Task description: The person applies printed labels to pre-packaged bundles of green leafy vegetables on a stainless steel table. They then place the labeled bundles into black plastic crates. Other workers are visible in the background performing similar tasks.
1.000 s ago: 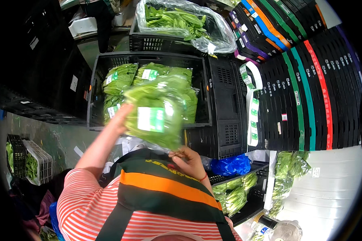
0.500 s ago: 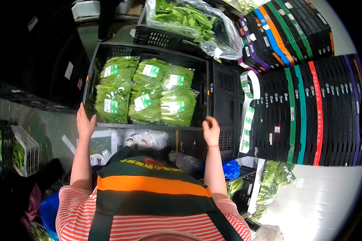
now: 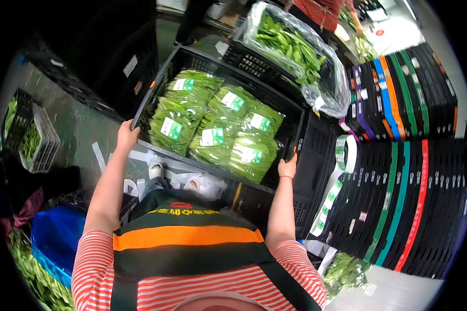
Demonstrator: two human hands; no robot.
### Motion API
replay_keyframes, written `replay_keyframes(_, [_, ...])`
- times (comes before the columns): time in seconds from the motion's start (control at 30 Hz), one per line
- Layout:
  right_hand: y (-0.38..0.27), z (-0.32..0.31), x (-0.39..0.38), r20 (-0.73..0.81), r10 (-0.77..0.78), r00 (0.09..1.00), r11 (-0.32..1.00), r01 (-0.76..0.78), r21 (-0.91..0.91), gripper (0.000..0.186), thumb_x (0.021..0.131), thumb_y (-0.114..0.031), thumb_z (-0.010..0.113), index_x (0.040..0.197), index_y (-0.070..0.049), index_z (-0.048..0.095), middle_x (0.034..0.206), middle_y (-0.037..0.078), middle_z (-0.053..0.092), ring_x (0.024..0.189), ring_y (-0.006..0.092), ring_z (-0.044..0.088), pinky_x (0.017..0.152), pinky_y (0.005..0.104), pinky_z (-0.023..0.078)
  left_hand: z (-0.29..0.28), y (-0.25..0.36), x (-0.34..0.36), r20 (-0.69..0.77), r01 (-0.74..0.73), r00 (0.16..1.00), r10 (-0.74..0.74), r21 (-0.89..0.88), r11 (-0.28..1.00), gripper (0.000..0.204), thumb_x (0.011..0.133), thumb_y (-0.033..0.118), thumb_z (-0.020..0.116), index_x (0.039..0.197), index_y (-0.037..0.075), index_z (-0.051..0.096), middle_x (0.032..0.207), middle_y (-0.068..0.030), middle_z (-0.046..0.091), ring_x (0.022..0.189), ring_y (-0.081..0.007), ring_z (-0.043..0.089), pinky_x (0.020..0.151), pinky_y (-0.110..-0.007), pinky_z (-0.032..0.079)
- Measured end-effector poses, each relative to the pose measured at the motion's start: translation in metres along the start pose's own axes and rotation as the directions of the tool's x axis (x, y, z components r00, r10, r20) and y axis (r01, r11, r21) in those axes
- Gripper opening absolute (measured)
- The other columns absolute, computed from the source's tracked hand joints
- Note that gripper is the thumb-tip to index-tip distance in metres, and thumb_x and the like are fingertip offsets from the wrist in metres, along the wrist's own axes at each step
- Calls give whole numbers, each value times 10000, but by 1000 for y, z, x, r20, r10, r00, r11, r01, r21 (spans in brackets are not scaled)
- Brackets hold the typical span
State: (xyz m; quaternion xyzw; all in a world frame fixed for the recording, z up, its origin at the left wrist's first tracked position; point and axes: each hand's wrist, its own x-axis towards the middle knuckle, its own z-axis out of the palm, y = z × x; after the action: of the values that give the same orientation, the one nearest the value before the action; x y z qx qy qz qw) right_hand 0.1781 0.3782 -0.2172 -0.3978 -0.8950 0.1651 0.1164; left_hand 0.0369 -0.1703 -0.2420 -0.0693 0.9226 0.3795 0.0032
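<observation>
A black plastic crate [image 3: 179, 165] lies in front of me, slanted, its right end lower in the head view. Several clear bags of leafy greens [image 3: 213, 150] with white-and-green labels fill most of it in two rows. My left hand [image 3: 127, 136] is closed on the crate's near left corner, the fingertips partly hidden by the rim. At the right end, my right hand [image 3: 287, 167] grips the rim, its fingers partly out of sight behind the wall.
Beyond stands a plastic-lined crate [image 3: 290, 44] of loose greens. Stacked black crates with coloured bands [image 3: 394, 197] rise on the right, beside a curling strip of labels [image 3: 329, 202]. Dark crates [image 3: 104, 67] stand left. Another person in a red top [image 3: 316, 13] is at the far side.
The crate has turned clockwise in view, its right end now lower. My right hand has moved from the near edge onto the right end; my left hand now grips the near left corner.
</observation>
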Motion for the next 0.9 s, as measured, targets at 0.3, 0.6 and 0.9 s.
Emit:
replay_keyframes(0.3, [17, -8, -52, 338, 219, 915, 926, -304, 225, 361, 725, -114, 591, 1059, 16, 546, 929, 119, 619, 807, 224, 581, 756, 329, 454, -79, -24, -26, 80, 46, 996, -36, -121, 992, 401, 641, 27, 526, 1034, -21, 584, 897, -169, 551, 895, -306, 537, 816, -324, 416])
replay_keyframes(0.6, [-15, 6, -107, 359, 176, 916, 800, -346, 490, 240, 810, -12, 516, 1048, -11, 484, 718, 47, 566, 590, 122, 540, 580, 244, 455, -62, -144, -9, 546, 631, 774, -321, -704, 326, 495, 913, 395, 424, 1230, 16, 463, 1187, -98, 514, 1088, -212, 492, 946, -335, 376])
replay_keyframes(0.9, [-33, -8, -96, 608, 164, 777, 549, -584, 598, 238, 818, -42, 487, 1054, -10, 475, 564, 18, 406, 477, 125, 401, 463, 244, 345, 15, -228, 8, 658, 762, 646, -387, -521, 385, 482, 909, 392, 433, 1209, 16, 476, 1174, -97, 526, 1059, -207, 512, 917, -339, 406])
